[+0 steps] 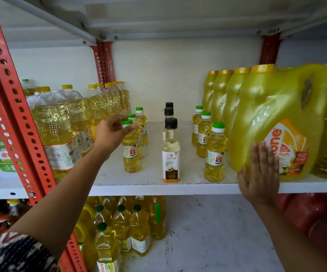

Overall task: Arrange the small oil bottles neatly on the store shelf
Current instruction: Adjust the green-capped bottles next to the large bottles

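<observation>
The scene was evenly and fairly brightly lit, with soft, faint shadows cast on the white shelf (151, 179). Glare was seen on the large yellow jug (280, 122) at the right and on the clear big bottles (54, 122) at the left. Straight lines were bowed by wide-angle distortion, notably the red upright (19, 114). The near corners were blurred and dimmer.

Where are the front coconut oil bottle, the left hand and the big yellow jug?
front coconut oil bottle (171, 163), head view, white label
left hand (112, 134), head view, palm
big yellow jug (272, 107), head view, body
</observation>
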`<state>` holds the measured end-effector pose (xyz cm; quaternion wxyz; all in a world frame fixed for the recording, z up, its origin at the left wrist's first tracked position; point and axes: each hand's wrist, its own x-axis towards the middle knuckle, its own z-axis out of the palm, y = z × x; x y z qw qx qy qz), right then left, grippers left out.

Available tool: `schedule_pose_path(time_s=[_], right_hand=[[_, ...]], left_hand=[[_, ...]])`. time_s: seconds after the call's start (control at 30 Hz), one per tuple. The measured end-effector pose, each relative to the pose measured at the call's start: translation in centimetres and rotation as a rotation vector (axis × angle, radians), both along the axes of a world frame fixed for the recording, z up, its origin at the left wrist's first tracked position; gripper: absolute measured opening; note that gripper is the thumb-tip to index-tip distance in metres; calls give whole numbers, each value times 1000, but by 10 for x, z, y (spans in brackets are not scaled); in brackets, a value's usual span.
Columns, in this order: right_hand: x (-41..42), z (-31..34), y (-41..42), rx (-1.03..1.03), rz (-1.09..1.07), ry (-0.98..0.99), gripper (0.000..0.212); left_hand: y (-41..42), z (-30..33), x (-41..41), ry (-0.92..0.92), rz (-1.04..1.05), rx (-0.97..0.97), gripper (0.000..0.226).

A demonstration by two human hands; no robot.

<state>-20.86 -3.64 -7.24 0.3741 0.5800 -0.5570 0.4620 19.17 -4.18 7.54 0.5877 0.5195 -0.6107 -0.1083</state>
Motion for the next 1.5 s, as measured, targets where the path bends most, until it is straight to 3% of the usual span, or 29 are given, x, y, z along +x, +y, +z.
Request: schedule_pose_path(time_s=[0.53, 1.1, 1.27, 1.43, 1.5], right_hand=[[-1, -1, -1, 4, 6, -16, 71], [0, -2, 0, 3, 11, -21, 70], [-1, -3, -1, -1, 14, -14, 70], [-2, -4, -3, 3, 0, -6, 69], [-2, -4, -4, 6, 2, -4, 70]], left_hand=[[5, -12, 1, 146, -96, 97, 34], [47, -18, 4, -26, -1, 18, 34], [55, -17, 3, -85, 43, 10, 10], [54, -18, 2, -52, 71, 17, 35], [55, -18, 3, -41, 63, 33, 30]])
